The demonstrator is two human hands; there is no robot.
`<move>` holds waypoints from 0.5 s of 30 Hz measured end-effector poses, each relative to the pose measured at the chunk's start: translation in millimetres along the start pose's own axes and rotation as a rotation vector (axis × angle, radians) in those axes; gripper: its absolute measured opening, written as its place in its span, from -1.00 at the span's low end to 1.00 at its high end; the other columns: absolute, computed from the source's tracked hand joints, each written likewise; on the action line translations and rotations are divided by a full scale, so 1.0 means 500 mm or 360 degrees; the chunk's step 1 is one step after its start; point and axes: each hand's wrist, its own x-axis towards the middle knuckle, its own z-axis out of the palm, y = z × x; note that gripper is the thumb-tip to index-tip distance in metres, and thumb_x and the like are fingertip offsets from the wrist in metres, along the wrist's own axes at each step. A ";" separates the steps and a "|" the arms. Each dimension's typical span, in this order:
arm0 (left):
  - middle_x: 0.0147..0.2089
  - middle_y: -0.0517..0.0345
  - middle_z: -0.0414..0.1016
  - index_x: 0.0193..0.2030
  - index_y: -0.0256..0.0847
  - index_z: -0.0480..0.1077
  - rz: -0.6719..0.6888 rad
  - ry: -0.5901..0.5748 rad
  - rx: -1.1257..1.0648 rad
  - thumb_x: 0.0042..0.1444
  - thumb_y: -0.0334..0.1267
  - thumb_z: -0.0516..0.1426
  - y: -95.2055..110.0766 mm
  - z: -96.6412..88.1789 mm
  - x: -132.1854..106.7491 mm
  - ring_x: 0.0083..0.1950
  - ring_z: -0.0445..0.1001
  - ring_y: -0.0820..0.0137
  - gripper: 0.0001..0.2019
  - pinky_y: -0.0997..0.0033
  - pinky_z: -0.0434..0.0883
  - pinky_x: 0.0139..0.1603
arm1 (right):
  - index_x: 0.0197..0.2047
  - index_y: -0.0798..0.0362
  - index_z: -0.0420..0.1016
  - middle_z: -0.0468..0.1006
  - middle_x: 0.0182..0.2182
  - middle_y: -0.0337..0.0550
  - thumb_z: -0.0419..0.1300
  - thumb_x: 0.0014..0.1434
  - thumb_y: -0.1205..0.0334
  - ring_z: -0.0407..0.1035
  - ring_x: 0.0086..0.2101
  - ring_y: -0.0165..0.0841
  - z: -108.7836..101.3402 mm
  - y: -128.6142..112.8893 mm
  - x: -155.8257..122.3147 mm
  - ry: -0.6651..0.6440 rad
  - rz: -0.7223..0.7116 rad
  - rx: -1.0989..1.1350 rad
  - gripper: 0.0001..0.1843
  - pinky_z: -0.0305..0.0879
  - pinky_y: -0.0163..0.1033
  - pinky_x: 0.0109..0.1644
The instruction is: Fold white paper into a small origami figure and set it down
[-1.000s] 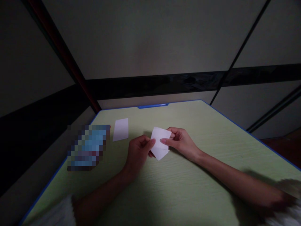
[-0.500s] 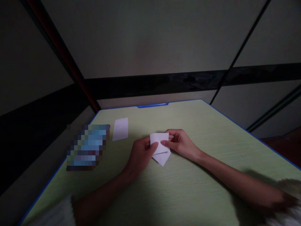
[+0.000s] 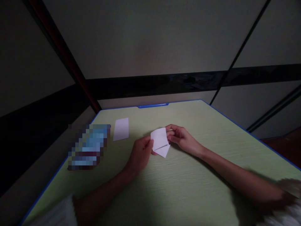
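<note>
A folded piece of white paper [image 3: 160, 137] is held above the table, with a pointed flap sticking out below its lower edge. My left hand [image 3: 140, 153] pinches it at the left side, thumb on the front and the other fingers mostly hidden behind. At the paper's right edge, my right hand [image 3: 182, 138] has its fingers curled around the upper corner, and its thumb lies by the side. Part of the right fingertips is hidden by the paper.
A flat white sheet of paper [image 3: 121, 129] lies to the left on the pale green table [image 3: 207, 191]. Further left is a blurred-out bluish flat object [image 3: 91, 147]. A blue strip [image 3: 153, 105] marks the table's far edge, with dark-banded panels [image 3: 150, 84] behind.
The folded paper has tilted and shifted slightly upward. My right thumb has slid from its front to the right edge, and my left thumb has drawn back toward the left edge.
</note>
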 end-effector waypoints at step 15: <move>-0.54 0.19 0.38 -0.43 -0.35 0.39 0.0018 -0.0101 -0.0301 -0.06 -0.34 -0.02 0.004 0.000 -0.007 -0.51 0.33 0.50 -0.81 0.54 0.36 -0.56 | -0.52 0.14 0.26 0.30 -0.73 -0.36 0.22 -0.17 0.28 0.12 -0.67 -0.56 0.006 0.002 -0.001 0.0217 0.0076 0.0014 -0.81 -0.03 -0.38 -0.55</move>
